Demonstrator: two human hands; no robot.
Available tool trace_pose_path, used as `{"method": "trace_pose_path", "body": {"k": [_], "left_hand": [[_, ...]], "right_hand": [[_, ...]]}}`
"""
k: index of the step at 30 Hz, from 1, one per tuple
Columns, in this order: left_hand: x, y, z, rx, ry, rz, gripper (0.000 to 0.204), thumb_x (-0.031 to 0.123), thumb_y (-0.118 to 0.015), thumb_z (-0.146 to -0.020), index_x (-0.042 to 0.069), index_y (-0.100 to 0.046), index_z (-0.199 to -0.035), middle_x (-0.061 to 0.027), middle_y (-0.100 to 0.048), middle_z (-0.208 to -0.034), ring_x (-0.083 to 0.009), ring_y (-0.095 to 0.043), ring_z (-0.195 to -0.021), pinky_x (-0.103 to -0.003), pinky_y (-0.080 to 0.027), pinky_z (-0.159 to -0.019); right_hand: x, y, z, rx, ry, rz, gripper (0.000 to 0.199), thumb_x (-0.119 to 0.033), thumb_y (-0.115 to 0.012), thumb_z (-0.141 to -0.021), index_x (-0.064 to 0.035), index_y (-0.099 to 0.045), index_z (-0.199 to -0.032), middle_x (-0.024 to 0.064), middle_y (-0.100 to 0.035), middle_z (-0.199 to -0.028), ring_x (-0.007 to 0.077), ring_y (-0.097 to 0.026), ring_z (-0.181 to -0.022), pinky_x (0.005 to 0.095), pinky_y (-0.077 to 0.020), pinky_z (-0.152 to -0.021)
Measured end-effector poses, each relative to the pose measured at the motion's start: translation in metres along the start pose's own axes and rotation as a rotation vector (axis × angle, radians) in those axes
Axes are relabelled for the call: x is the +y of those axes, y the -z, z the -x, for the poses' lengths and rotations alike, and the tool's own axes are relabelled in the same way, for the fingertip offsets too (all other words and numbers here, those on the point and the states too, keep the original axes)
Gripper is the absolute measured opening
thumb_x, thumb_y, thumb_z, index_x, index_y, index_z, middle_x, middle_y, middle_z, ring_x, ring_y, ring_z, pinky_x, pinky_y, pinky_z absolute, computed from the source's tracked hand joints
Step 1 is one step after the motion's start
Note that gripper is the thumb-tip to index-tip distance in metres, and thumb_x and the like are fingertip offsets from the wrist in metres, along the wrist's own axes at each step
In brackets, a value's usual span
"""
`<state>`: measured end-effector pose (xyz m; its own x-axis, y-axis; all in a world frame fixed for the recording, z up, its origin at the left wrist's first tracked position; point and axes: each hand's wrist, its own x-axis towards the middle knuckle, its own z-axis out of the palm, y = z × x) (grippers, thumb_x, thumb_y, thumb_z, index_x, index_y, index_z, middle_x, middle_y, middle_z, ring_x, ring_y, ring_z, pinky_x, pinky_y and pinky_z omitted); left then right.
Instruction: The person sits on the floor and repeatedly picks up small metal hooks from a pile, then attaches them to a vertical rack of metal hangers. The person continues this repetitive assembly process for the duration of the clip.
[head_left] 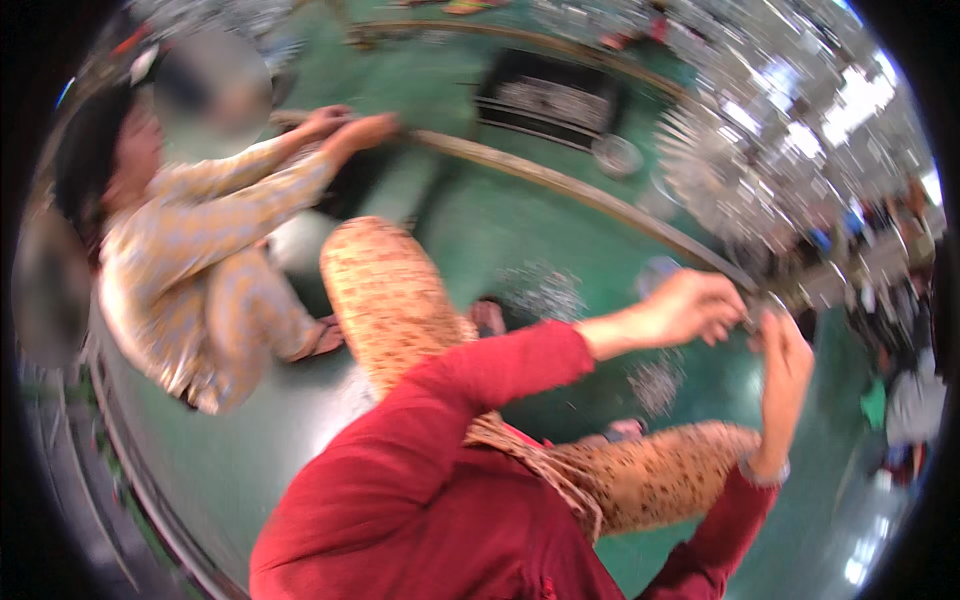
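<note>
Our left hand (690, 308) and right hand (785, 360) meet over the green floor (480, 220), fingertips pinched narrow on something tiny between them — too blurred to name, perhaps a thread or bead. It sits just where the two hands touch, above our patterned knee (660, 475). To do this well, we judge, we should keep both wrists steady and close. A co-worker (200, 270) sits well apart on the left.

Both arms in red sleeves raised toward 2 o'clock. Left hand (690, 308) fingers curled, pinching; right hand (783, 352) upright, fingertips meeting left.
</note>
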<state>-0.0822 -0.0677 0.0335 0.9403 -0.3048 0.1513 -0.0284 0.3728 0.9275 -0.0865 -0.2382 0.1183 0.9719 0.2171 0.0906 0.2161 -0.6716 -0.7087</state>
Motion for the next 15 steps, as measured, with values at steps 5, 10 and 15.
{"method": "trace_pose_path", "body": {"k": [5, 10, 15], "left_hand": [[-0.001, -0.005, -0.006, -0.05, 0.048, 0.026, 0.014, 0.01, -0.053, -0.093, -0.002, -0.059, -0.095, -0.0036, -0.06, -0.076, -0.0092, -0.058, -0.068, -0.025, -0.049, -0.061], [-0.009, 0.0, -0.011, -0.12, 0.062, 0.114, 0.016, 0.012, -0.055, -0.092, -0.002, -0.06, -0.098, -0.0051, -0.062, -0.079, -0.0107, -0.06, -0.072, -0.026, -0.051, -0.066], [-0.025, 0.049, -0.006, -0.084, 0.242, 0.279, 0.049, 0.03, -0.058, -0.091, -0.001, -0.047, -0.127, -0.0113, -0.059, -0.115, -0.0185, -0.059, -0.101, -0.033, -0.051, -0.082]], "right_hand": [[-0.025, 0.013, -0.01, -0.068, 0.072, 0.055, 0.014, -0.01, -0.066, -0.08, 0.0046, -0.064, -0.079, 0.0093, -0.06, -0.065, 0.0119, -0.058, -0.056, 0.0262, -0.0446, -0.053], [-0.031, 0.017, -0.025, -0.208, -0.088, 0.045, 0.014, -0.008, -0.067, -0.078, 0.0062, -0.066, -0.076, 0.0108, -0.064, -0.061, 0.0126, -0.061, -0.051, 0.025, -0.0471, -0.049], [-0.03, 0.002, -0.05, -0.226, -0.084, 0.039, 0.014, -0.006, -0.068, -0.076, 0.0078, -0.066, -0.077, 0.013, -0.066, -0.065, 0.0149, -0.066, -0.058, 0.0265, -0.0507, -0.052]]}}
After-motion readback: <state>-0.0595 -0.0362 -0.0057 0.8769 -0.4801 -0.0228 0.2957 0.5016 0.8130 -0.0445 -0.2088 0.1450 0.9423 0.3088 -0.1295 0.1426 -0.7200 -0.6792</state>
